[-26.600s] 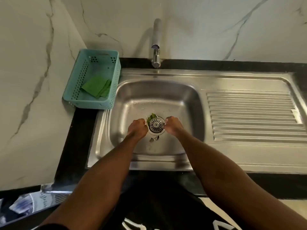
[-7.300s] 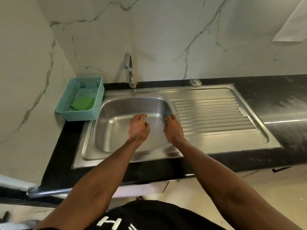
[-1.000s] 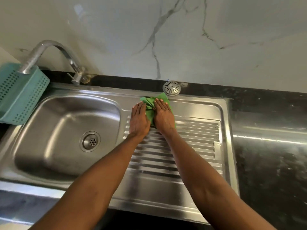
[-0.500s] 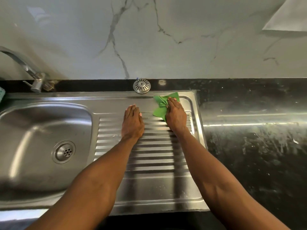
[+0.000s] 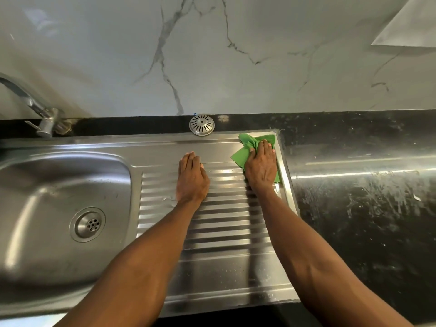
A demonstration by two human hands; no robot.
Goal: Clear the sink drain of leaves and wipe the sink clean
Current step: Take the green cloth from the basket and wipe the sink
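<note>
My right hand presses a crumpled green cloth flat against the far right corner of the steel drainboard. My left hand lies flat on the ribbed drainboard, fingers straight, a hand's width left of the cloth. The sink basin is at the left, with its bare drain showing no leaves. The round strainer cover sits on the black counter behind the drainboard.
The tap stands at the far left behind the basin. Black countertop, streaked and wet-looking, stretches to the right of the drainboard. A marble wall rises directly behind.
My right hand has slid the green cloth rightward along the back of the drainboard into its far right corner. My left hand has let go of the cloth and stays flat on the ribs.
</note>
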